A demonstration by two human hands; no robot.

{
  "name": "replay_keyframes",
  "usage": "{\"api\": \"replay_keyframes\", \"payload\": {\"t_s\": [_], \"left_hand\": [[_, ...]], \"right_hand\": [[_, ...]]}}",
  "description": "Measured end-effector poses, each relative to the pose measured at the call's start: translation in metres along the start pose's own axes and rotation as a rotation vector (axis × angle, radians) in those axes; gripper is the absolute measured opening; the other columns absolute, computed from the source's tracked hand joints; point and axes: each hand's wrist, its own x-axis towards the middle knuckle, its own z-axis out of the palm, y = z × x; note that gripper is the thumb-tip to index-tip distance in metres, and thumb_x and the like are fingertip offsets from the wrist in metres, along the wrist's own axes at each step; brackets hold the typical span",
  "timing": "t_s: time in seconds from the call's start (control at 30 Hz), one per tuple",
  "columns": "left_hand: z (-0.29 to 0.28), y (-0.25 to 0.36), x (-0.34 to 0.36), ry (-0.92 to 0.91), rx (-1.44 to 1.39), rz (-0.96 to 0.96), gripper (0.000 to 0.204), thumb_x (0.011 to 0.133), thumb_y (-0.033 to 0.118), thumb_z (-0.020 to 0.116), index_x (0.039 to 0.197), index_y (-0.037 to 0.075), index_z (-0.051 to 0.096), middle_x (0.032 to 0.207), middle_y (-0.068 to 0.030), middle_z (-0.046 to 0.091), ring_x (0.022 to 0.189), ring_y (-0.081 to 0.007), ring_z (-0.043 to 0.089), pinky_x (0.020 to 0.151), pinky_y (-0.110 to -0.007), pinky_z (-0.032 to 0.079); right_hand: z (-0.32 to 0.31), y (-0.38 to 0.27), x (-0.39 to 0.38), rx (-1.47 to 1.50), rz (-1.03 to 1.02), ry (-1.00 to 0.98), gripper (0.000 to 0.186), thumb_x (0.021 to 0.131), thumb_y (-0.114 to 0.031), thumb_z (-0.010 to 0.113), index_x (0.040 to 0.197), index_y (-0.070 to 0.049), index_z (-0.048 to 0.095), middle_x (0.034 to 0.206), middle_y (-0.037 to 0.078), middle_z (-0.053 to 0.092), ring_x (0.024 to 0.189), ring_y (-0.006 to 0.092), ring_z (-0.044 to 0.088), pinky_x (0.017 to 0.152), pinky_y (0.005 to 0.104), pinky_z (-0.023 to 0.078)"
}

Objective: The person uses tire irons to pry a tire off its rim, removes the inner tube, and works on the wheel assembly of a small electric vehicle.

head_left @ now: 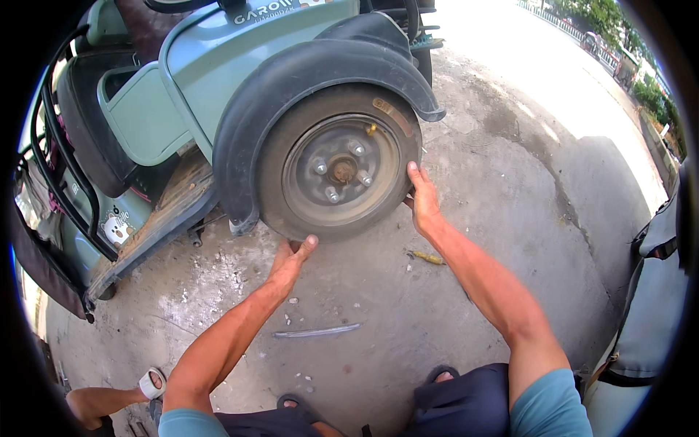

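Observation:
A dusty wheel (342,171) with a black tyre sits under the dark fender (240,138) of a pale green three-wheeled vehicle (211,65). Several shiny studs or nuts ring its rusty hub, and a yellow piece shows near the rim's upper right. My left hand (290,256) grips the tyre's lower edge, thumb outward, its fingers partly hidden behind the rubber. On the tyre's right side, my right hand (424,198) has its thumb against the outer face. Its other fingers curl behind the tread and are mostly out of sight.
On the concrete lie a thin grey strip (317,331), a small yellow object (428,257) and scattered bits. Another person's sandalled foot (153,382) is at lower left. A grey covered vehicle or seat (648,313) stands at the right edge.

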Motion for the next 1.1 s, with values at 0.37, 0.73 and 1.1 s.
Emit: {"api": "replay_keyframes", "payload": {"t_s": [0.37,0.73,1.1], "left_hand": [[-0.018,0.068,0.001,0.295,0.069,0.281,0.119,0.076,0.06,0.084,0.156,-0.006,0.025,0.158,-0.021,0.035,0.148,-0.0303,0.031,0.122,-0.039,0.024],[-0.003,0.02,-0.007,-0.011,0.091,0.167,0.115,0.079,0.056,0.082,0.155,-0.007,0.023,0.155,-0.0245,0.038,0.15,-0.033,0.03,0.123,-0.042,0.026],[-0.017,0.063,0.005,0.043,-0.072,0.369,0.115,0.07,0.035,0.093,0.154,-0.005,0.026,0.157,-0.0217,0.034,0.148,-0.0311,0.031,0.123,-0.039,0.023]], "right_hand": [[-0.003,-0.017,-0.015,0.045,-0.066,-0.064,0.092,0.091,-0.056,0.071,0.157,-0.006,0.03,0.151,0.016,0.046,0.136,0.0326,0.049,0.103,0.0525,0.048],[0.036,-0.053,0.006,-0.236,-0.427,0.174,0.107,0.089,-0.067,0.067,0.157,0.006,0.027,0.156,0.024,0.039,0.145,0.0325,0.038,0.117,0.0423,0.034],[0.008,-0.041,-0.038,-0.182,0.186,-0.05,0.099,0.098,-0.077,0.032,0.161,-0.002,0.016,0.157,0.03,0.034,0.141,0.0459,0.039,0.116,0.0604,0.032]]}}
